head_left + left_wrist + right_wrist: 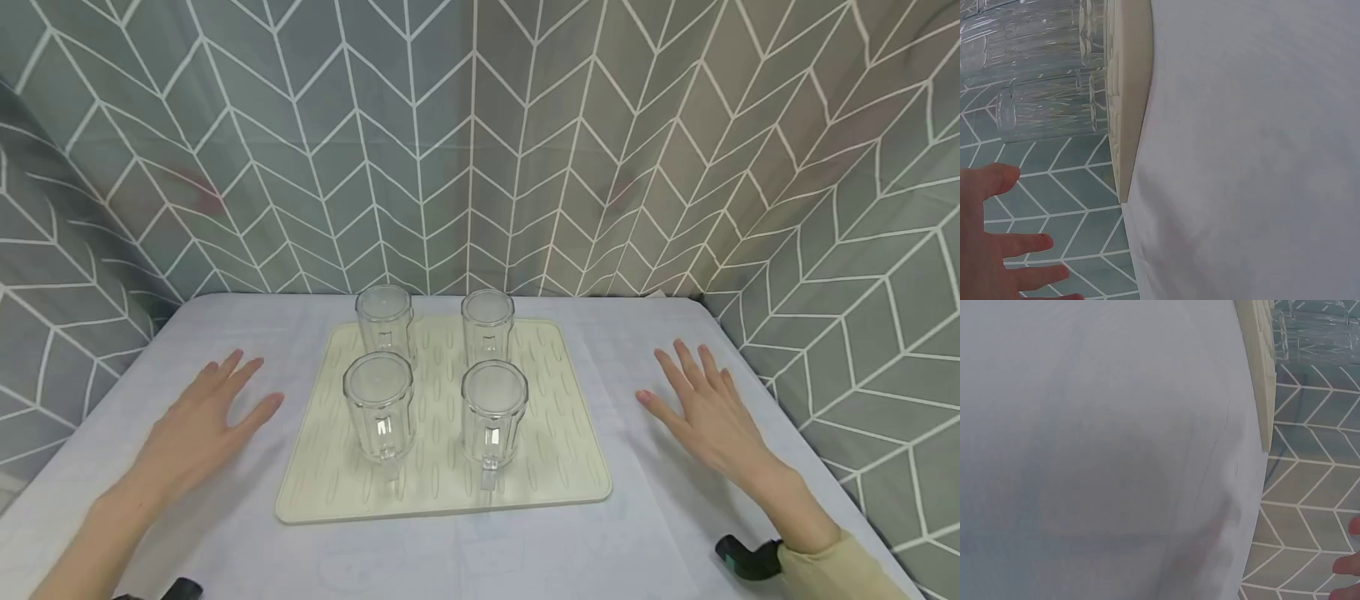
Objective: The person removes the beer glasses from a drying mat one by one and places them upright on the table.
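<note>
Head: 4 clear glass mugs on a cream ridged drying mat (555, 450), 2x2: front L mug (377, 412), front R mug (494, 412), rear L mug (385, 315), rear R mug (487, 323). Handles on the front pair point twd the wearer. Mat lies on a white tablecloth (600, 550), grey chevron curtain (450, 167) behind. L hand (191, 429) is L of mat, fingers & thumb spread, nothing held; front L mug is nearest it, well apart across the mat edge. R hand (708, 421) is R of mat, fingers spread too, also nothing held; front R mug nearest, farther off.

L wrist: L hand's thumb & fingers apart, w/ a gap btwn thumb & nearest glass. Mugs seen side-on, standing on mat.

R wrist: only a few R fingertips at the edge, so can't tell full hand pose here; part of a mug & mat corner up top, apart from them.
</note>
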Demonstrator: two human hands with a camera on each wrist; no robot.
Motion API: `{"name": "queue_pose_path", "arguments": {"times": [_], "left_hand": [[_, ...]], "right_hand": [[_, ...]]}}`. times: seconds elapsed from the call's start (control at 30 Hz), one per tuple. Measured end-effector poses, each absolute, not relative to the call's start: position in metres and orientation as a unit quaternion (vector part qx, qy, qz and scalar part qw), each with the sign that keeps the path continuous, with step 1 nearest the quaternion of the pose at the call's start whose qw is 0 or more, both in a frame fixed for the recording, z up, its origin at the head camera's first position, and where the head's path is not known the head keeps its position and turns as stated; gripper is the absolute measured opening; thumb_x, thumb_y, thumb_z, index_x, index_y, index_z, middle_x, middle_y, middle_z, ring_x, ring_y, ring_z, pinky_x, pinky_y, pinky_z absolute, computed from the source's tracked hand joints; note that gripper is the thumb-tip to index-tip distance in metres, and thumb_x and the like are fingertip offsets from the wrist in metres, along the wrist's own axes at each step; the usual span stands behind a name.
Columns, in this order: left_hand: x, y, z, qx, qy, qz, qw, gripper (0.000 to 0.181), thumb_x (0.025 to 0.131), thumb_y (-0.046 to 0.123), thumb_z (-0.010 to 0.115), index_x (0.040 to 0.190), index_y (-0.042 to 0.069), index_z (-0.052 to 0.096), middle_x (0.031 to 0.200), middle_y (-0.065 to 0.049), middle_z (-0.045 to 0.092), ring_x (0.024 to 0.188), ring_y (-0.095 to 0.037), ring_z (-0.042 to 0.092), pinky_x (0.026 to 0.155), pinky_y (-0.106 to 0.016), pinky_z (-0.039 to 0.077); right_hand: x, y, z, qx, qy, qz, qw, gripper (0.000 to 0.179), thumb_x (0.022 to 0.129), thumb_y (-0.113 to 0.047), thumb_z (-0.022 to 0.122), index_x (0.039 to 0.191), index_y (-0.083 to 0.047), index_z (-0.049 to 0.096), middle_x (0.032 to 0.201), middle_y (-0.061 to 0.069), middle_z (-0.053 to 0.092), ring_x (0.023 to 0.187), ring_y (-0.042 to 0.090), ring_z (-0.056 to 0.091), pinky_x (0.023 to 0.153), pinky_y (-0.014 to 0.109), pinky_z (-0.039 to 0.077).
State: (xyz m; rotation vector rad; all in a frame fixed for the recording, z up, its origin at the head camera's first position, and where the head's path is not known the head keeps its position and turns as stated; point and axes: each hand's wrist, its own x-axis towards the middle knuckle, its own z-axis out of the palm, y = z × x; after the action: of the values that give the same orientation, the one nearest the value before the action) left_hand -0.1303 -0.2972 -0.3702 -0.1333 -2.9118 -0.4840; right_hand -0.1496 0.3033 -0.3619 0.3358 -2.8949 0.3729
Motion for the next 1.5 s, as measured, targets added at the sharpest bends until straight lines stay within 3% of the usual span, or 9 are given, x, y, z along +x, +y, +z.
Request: {"name": "queue_pose_path", "arguments": {"times": [0.23,0.43,0.53,0.63,0.9,1.5], "left_hand": [[-0.142,-0.284,-0.366,-0.031,-0.977,-0.201,0.064,0.075,0.099,0.057,0.050,0.147,0.000,0.043,0.146,-0.035,0.042,0.130,-0.058,0.040,0.099,-0.074,0.035],[-0.152,-0.276,-0.370,-0.023,-0.969,-0.240,0.046,0.069,0.099,0.049,0.055,0.143,-0.004,0.045,0.140,-0.034,0.050,0.119,-0.055,0.054,0.089,-0.068,0.049],[-0.156,-0.273,-0.373,-0.026,-0.965,-0.259,0.041,0.065,0.100,0.043,0.056,0.142,-0.005,0.046,0.139,-0.033,0.051,0.118,-0.054,0.056,0.090,-0.064,0.052],[-0.160,-0.269,-0.376,-0.029,-0.961,-0.272,0.044,0.062,0.100,0.039,0.058,0.141,-0.006,0.047,0.137,-0.034,0.053,0.118,-0.053,0.056,0.093,-0.061,0.053],[-0.166,-0.262,-0.378,-0.043,-0.950,-0.302,0.059,0.052,0.098,0.026,0.062,0.136,-0.007,0.051,0.130,-0.034,0.058,0.116,-0.052,0.058,0.094,-0.060,0.053],[-0.183,-0.260,-0.390,-0.031,-0.939,-0.341,0.038,0.051,0.094,0.018,0.066,0.137,-0.007,0.052,0.132,-0.031,0.058,0.118,-0.049,0.059,0.089,-0.058,0.056]], "right_hand": [[-0.151,0.291,-0.357,0.094,-0.970,0.196,0.106,0.077,0.099,-0.052,0.054,0.152,0.000,0.034,0.154,0.031,0.033,0.138,0.054,0.032,0.105,0.073,0.031],[-0.153,0.279,-0.360,0.110,-0.950,0.210,0.201,0.053,0.094,-0.033,0.068,0.130,0.005,0.058,0.126,0.026,0.060,0.115,0.045,0.057,0.090,0.063,0.048],[-0.156,0.274,-0.362,0.128,-0.936,0.213,0.248,0.038,0.089,-0.021,0.073,0.116,0.004,0.066,0.109,0.021,0.068,0.099,0.038,0.064,0.079,0.057,0.053],[-0.157,0.269,-0.363,0.142,-0.928,0.211,0.271,0.029,0.085,-0.015,0.075,0.107,0.003,0.069,0.100,0.017,0.070,0.093,0.035,0.066,0.075,0.053,0.055],[-0.158,0.254,-0.365,0.162,-0.920,0.222,0.281,0.020,0.083,-0.012,0.076,0.098,0.000,0.070,0.096,0.011,0.070,0.090,0.030,0.066,0.074,0.048,0.055],[-0.145,0.210,-0.357,0.231,-0.900,0.255,0.269,0.015,0.080,-0.008,0.077,0.092,-0.008,0.069,0.089,0.000,0.066,0.083,0.015,0.064,0.071,0.035,0.057]]}}
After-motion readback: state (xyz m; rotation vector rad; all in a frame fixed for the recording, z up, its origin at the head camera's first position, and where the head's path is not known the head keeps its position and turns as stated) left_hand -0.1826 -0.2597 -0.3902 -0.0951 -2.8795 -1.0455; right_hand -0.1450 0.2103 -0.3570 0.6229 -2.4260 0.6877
